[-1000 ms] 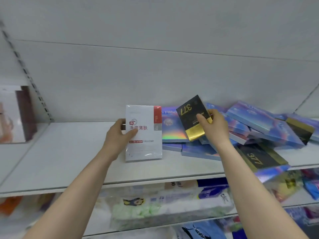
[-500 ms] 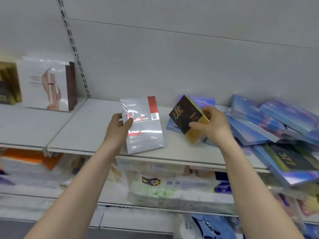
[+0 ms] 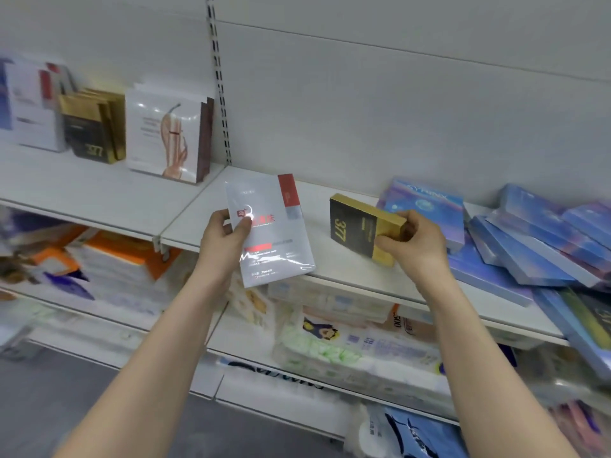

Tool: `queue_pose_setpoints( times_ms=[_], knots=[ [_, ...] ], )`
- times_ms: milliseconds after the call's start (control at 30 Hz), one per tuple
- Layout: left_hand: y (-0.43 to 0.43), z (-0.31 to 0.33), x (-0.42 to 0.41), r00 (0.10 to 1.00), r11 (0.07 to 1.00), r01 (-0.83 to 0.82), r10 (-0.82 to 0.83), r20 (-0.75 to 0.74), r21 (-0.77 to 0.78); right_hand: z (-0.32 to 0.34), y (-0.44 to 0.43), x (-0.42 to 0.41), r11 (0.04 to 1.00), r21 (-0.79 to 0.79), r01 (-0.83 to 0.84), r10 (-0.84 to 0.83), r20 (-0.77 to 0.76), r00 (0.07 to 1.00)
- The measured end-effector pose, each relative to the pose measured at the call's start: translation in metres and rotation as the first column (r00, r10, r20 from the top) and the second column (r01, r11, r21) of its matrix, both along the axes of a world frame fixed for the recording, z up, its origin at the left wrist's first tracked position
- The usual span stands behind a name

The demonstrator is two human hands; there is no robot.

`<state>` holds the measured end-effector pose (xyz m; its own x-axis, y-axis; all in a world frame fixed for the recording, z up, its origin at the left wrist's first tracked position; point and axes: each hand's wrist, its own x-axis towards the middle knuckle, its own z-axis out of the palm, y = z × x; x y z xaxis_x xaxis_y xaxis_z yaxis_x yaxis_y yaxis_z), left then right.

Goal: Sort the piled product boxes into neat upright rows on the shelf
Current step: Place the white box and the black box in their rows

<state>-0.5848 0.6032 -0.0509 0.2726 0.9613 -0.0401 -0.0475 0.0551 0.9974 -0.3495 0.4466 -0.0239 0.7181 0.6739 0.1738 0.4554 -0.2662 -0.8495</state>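
Reaching up from the bottom of the view, two bare forearms end in hands held in front of the white shelf (image 3: pixel 330 276). The left hand (image 3: pixel 223 241) grips a white box with a red corner band (image 3: pixel 269 229) by its left edge, thumb across the printed front and fingers curled behind; the box is tilted, its lower corner hanging past the shelf's front lip. The right hand (image 3: pixel 418 241) pinches a black-and-gold box marked 377 (image 3: pixel 358 224) at its gold end, thumb under the lower edge and fingers wrapped over the top, holding it turned on its side just above the shelf board.

Just beyond the right hand lies a pile of blue boxes (image 3: pixel 515 246), flat and overlapping at odd angles, some leaning on one another, and reaching to the frame's right edge. One more black-and-gold box (image 3: pixel 591 312) lies among them at the lower right.

Farther back and to the left, past a slotted metal upright (image 3: pixel 220 94), the neighbouring shelf carries boxes standing upright: a white box with a pale figure design (image 3: pixel 163 133), then upright black-and-gold boxes (image 3: pixel 94 130), then blurred white boxes (image 3: pixel 31 104) at the edge.

Below, lower shelves hold blurred soft packages (image 3: pixel 350 352). A plain grey-white back panel (image 3: pixel 396 94) rises behind everything.
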Motion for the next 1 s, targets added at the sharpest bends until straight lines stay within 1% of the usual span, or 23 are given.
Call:
queue_pose_setpoints(
  times_ms=[67, 167, 267, 400, 600, 700, 767, 833, 1000],
  knots=[
    [0.004, -0.001, -0.011, 1.0, 1.0, 0.007, -0.007, 0.026, -0.014, 0.003, 0.009, -0.013, 0.994, 0.102, -0.034, 0.041, -0.063, 0.997],
    [0.016, -0.002, -0.032, 0.997, 0.999, -0.033, 0.036, 0.068, -0.034, 0.006, 0.032, -0.037, 0.978, 0.185, -0.1, 0.114, -0.07, 0.991],
    [0.031, 0.001, -0.064, 0.991, 0.994, -0.107, 0.109, 0.071, -0.037, 0.007, 0.063, -0.064, 0.965, 0.197, -0.171, 0.183, -0.045, 0.982],
    [0.068, 0.003, -0.126, 0.983, 0.984, -0.179, 0.179, 0.048, -0.011, 0.012, 0.117, -0.116, 0.953, 0.209, -0.217, 0.216, 0.027, 0.976],
    [0.14, 0.006, -0.23, 0.968, 0.969, -0.248, 0.248, 0.033, -0.005, 0.022, 0.211, -0.209, 0.935, 0.22, -0.279, 0.277, 0.041, 0.96],
    [0.173, 0.007, -0.277, 0.957, 0.957, -0.289, 0.289, 0.027, -0.001, 0.028, 0.255, -0.249, 0.927, 0.241, -0.288, 0.294, 0.014, 0.956],
    [0.193, 0.007, -0.303, 0.951, 0.952, -0.307, 0.307, 0.017, -0.003, 0.032, 0.282, -0.272, 0.926, 0.234, -0.295, 0.303, 0.003, 0.953],
    [0.211, 0.007, -0.324, 0.947, 0.947, -0.321, 0.321, 0.007, -0.004, 0.036, 0.308, -0.292, 0.926, 0.196, -0.322, 0.323, 0.029, 0.946],
    [0.245, 0.009, -0.351, 0.938, 0.938, -0.346, 0.346, 0.03, -0.009, 0.046, 0.371, -0.325, 0.907, 0.042, -0.418, 0.397, 0.239, 0.886]
  ],
)
